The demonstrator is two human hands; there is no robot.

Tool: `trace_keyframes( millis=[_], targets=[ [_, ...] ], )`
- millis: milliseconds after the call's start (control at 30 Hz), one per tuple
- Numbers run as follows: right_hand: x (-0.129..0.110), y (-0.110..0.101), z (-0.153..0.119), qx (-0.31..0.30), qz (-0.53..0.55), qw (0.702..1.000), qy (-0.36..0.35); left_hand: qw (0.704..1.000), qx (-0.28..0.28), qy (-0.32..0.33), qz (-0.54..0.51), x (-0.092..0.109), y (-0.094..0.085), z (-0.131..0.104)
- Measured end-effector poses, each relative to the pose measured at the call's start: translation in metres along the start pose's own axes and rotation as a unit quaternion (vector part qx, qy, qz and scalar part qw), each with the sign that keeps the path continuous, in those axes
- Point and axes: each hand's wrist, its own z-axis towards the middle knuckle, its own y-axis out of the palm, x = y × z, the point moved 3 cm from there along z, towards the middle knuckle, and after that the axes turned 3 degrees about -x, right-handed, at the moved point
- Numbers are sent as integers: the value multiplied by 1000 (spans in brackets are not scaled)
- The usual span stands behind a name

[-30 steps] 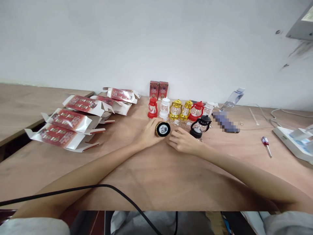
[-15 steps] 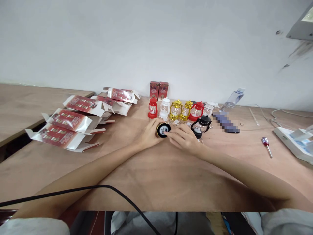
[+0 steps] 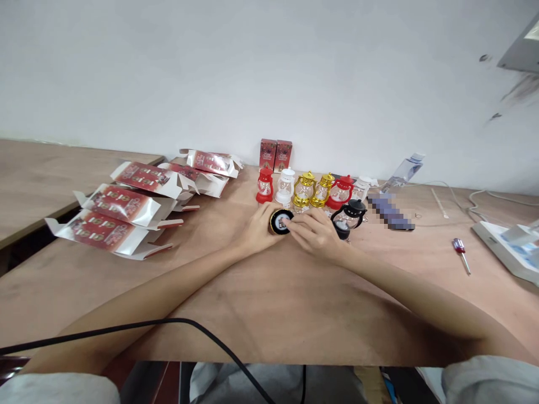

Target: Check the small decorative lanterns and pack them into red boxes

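Note:
My left hand (image 3: 257, 231) is closed around a small lantern (image 3: 274, 229), turned so that its round black underside with a gold rim and a whitish centre faces me. Against that centre rest the bunched fingertips of my right hand (image 3: 315, 234); whether they pinch something small cannot be made out. Just beyond my right hand a black lantern (image 3: 347, 217) stands upright. Behind both hands is a row of small lanterns: a red one (image 3: 265, 186), a white one (image 3: 285, 186), a gold one (image 3: 304, 189) and several more.
Opened red-and-white cartons (image 3: 122, 207) lie at the left. Two small red boxes (image 3: 275, 155) stand by the wall. On the right are a clear bottle (image 3: 404, 171), a pixelated dark object (image 3: 389, 212), a screwdriver (image 3: 461, 255) and a white power strip (image 3: 505, 247). A black cable (image 3: 181, 320) crosses in front.
My right fingertips have shifted slightly over the underside of the lantern. My left hand keeps its hold. The whole view has moved a little.

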Motion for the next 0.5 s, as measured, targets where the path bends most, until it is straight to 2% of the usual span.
trace_keyframes(
  millis=[67,133,167,233,300,367,500],
  targets=[
    [8,-8,-6,15,8,999,27,1000,2,-6,-3,1,-1,0],
    [20,-15,-15,-1,-5,998,66,1000,1,-9,-6,1,-1,0],
    [26,-18,-20,-31,-15,996,84,1000,0,-11,-7,1,-1,0],
    [36,-20,-29,-131,-27,986,96,1000,0,-19,-7,1,-1,0],
    [39,-18,-38,-246,-28,965,84,1000,-1,-21,-4,0,-1,0],
    [37,-14,-44,-332,-26,940,69,1000,-5,-15,-2,0,-1,0],
    [31,-5,-47,-412,-46,908,65,1000,-9,-6,3,-1,-1,-1]
  ],
)
